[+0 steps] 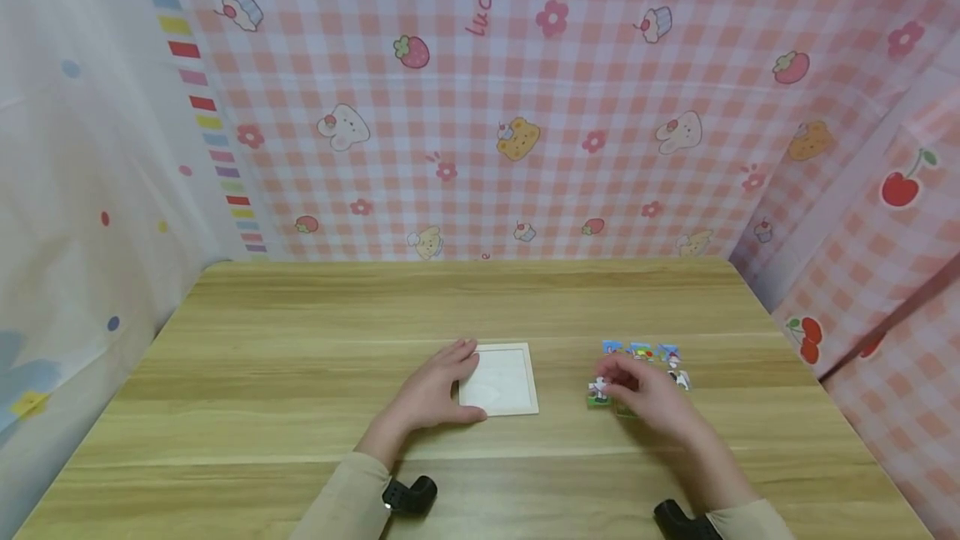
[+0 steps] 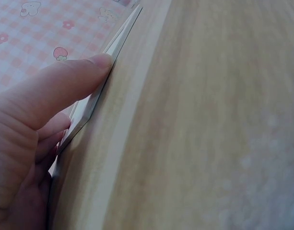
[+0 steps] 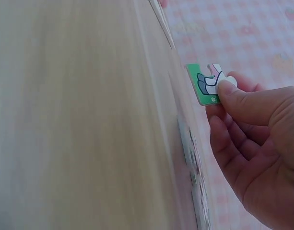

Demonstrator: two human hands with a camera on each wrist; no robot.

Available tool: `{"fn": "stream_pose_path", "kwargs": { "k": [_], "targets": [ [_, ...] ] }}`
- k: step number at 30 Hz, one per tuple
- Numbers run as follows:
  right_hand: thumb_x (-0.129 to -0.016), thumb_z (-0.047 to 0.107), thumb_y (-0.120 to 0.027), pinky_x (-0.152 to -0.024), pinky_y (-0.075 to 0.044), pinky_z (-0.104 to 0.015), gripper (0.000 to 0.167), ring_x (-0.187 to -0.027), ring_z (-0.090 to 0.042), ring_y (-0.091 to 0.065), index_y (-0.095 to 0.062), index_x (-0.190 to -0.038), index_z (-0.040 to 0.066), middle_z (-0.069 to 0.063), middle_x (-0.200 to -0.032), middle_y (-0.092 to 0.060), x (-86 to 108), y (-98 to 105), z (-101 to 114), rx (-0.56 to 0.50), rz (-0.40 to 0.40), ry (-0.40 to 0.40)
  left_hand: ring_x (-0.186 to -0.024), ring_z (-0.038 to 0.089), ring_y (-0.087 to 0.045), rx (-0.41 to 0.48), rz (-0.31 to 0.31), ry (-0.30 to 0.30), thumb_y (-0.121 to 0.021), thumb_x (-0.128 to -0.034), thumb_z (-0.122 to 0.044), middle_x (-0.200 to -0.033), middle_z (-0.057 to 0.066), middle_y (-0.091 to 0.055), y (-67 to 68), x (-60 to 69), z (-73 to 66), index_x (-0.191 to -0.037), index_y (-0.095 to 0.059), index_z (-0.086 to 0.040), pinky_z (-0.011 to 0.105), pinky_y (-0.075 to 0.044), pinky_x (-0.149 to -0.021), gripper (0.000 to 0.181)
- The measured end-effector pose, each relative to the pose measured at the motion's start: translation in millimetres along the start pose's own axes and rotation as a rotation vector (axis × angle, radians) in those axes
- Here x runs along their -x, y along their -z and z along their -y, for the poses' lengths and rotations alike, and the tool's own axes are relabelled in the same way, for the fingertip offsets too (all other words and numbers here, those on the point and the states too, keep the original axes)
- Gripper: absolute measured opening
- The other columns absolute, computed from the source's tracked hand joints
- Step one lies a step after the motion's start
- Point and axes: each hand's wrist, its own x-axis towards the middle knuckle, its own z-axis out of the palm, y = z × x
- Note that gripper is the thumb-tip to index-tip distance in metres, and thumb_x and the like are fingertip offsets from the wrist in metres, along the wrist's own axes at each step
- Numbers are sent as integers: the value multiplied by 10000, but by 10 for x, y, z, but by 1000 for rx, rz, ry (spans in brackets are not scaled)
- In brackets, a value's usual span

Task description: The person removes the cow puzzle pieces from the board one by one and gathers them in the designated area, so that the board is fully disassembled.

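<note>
An unfilled white puzzle frame (image 1: 533, 382) lies flat on the wooden table. My left hand (image 1: 431, 390) grips its left side, the thumb (image 2: 84, 79) against the near edge and the fingers by the far corner. To the right, my right hand (image 1: 652, 394) pinches a puzzle piece (image 3: 204, 93) between thumb and fingers. Green with a white and grey cartoon figure, this piece is raised off the table in the right wrist view. Several loose puzzle pieces (image 1: 670, 352) lie beneath and behind the right hand, partly hidden by it.
The wooden table (image 1: 300, 340) extends to both sides and behind the hands. A pink checked cloth (image 1: 480, 190) hangs along its back edge, with more cloth at the left and right. Each wrist carries a black camera mount (image 1: 411, 496).
</note>
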Motion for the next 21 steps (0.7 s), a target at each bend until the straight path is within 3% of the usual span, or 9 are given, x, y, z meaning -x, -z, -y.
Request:
{"fn": "stream_pose_path", "kwargs": {
  "k": [4, 11, 21],
  "targets": [
    [-937, -65, -695, -669, -520, -231, 165, -790, -53, -584, -688, -1088, -1, -43, -926, -693, 117, 158, -74, -41, -31, -38, -1546, 366, -260, 0, 2, 1, -877, -815, -378, -1642, 173, -359, 3, 1, -1, -1480, -497, 81, 522, -247, -1247, 893],
    [-919, -87, -696, -653, -502, -212, 163, -786, -27, -570, -680, -1068, -21, -40, -879, -659, 311, 368, -263, 14, -117, -28, -1545, 365, -265, -6, 3, 4, -879, -814, -377, -1643, 173, -358, 5, 5, -9, -1478, -497, 85, 523, -252, -1245, 895],
    [-908, -113, -689, -698, -500, -145, 158, -824, 10, -585, -684, -1055, -55, -45, -882, -673, 506, 615, -484, 40, -140, -31, -1543, 364, -267, -9, -2, 9, -879, -816, -378, -1641, 168, -366, 13, 14, -22, -1476, -506, 76, 525, -253, -1244, 883]
  ]
}}
